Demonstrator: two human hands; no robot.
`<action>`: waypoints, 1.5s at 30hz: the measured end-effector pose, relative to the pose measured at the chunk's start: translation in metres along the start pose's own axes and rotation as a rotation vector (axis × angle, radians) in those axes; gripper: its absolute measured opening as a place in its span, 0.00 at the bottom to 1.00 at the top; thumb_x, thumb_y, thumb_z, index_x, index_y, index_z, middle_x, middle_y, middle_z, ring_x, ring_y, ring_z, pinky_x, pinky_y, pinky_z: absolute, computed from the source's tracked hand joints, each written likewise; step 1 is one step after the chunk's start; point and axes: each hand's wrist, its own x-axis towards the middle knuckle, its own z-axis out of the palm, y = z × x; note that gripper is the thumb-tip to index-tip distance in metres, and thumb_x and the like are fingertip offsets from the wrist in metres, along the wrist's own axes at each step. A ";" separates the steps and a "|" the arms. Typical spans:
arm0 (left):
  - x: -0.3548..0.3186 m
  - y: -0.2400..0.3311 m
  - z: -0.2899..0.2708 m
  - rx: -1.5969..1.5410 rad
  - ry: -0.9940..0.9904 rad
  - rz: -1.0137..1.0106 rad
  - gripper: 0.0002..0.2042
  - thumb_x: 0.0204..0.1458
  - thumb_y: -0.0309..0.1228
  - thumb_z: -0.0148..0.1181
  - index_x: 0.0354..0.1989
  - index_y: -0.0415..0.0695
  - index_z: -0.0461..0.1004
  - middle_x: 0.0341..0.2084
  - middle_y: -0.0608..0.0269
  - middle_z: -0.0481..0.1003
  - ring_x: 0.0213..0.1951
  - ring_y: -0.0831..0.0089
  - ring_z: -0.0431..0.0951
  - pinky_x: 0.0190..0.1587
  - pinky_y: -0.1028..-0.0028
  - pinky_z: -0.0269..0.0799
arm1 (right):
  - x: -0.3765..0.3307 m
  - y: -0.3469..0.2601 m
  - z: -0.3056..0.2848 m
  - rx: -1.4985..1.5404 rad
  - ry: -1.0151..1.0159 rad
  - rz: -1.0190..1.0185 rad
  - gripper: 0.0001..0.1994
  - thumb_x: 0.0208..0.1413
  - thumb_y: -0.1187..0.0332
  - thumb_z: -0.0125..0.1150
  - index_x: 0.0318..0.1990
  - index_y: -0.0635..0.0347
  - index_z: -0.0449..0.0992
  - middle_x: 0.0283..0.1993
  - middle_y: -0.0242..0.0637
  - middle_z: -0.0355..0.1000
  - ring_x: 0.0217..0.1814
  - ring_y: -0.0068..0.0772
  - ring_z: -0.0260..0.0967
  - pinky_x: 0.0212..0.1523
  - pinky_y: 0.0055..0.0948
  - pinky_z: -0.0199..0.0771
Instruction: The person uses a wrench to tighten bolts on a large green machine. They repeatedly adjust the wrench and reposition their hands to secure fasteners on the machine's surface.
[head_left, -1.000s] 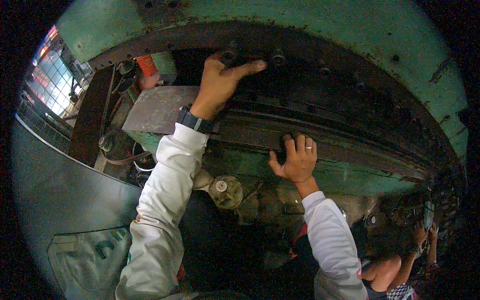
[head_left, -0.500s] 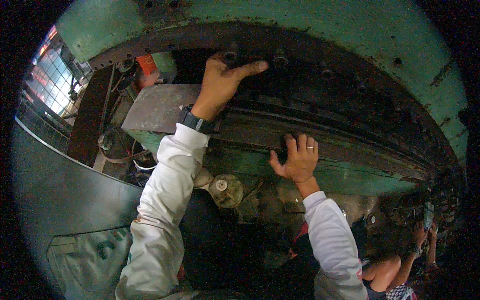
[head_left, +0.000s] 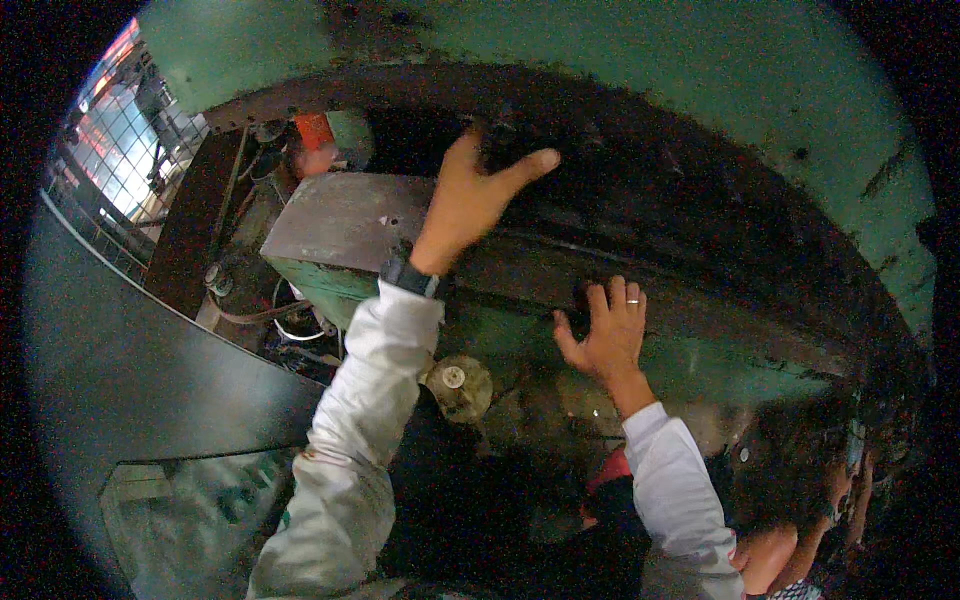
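My left hand [head_left: 468, 205] is at a dark gap in a big green metal machine [head_left: 560, 45], below its upper beam. The thumb stretches out to the right; the other fingertips are lost in shadow. I see nothing held in this hand, and a dark band circles the wrist. Lower and to the right, my right hand [head_left: 612, 338] lies with fingers spread on the front edge of the machine's long, dark lower bed [head_left: 700, 300]. It wears a ring and holds nothing. Whether the left fingers touch the beam, I cannot tell.
A grey metal block top [head_left: 345, 210] juts out left of my left hand. Cables and a belt [head_left: 250, 316] hang beyond it. A round yellowish object [head_left: 460, 388] sits below the bed. Another person's bare limbs [head_left: 775, 550] show at lower right, and a grey sheet surface [head_left: 160, 370] fills the left.
The whole view has shifted, so the machine and both hands appear slightly lower and further right. My left hand has drawn back a little from the upper beam. My right hand stays on the bed edge.
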 end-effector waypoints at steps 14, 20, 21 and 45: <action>-0.088 -0.031 -0.010 0.184 0.479 0.299 0.10 0.52 0.22 0.60 0.43 0.37 0.76 0.41 0.52 0.76 0.45 0.58 0.76 0.51 0.66 0.70 | 0.178 -0.097 -0.106 -0.130 0.182 -0.226 0.12 0.51 0.63 0.67 0.36 0.59 0.74 0.36 0.43 0.73 0.39 0.46 0.73 0.31 0.40 0.72; -0.095 -0.038 -0.009 0.198 0.447 0.342 0.10 0.50 0.21 0.62 0.42 0.35 0.74 0.41 0.51 0.76 0.46 0.56 0.76 0.52 0.65 0.70 | 0.182 -0.117 -0.101 -0.286 0.001 0.040 0.14 0.56 0.57 0.61 0.27 0.58 0.75 0.26 0.43 0.73 0.28 0.49 0.74 0.25 0.44 0.73; -0.095 -0.041 -0.010 0.215 0.437 0.361 0.11 0.50 0.21 0.62 0.42 0.35 0.74 0.41 0.50 0.76 0.46 0.55 0.76 0.52 0.65 0.70 | 0.182 -0.121 -0.102 -0.308 0.023 0.065 0.15 0.57 0.57 0.60 0.26 0.58 0.75 0.24 0.43 0.73 0.26 0.50 0.74 0.24 0.45 0.73; -0.090 -0.042 -0.010 0.216 0.388 0.362 0.07 0.50 0.22 0.60 0.38 0.37 0.76 0.38 0.51 0.76 0.42 0.53 0.76 0.46 0.64 0.71 | 0.189 -0.125 -0.095 -0.423 0.060 -0.151 0.13 0.55 0.58 0.60 0.28 0.58 0.73 0.28 0.40 0.75 0.29 0.43 0.77 0.24 0.41 0.76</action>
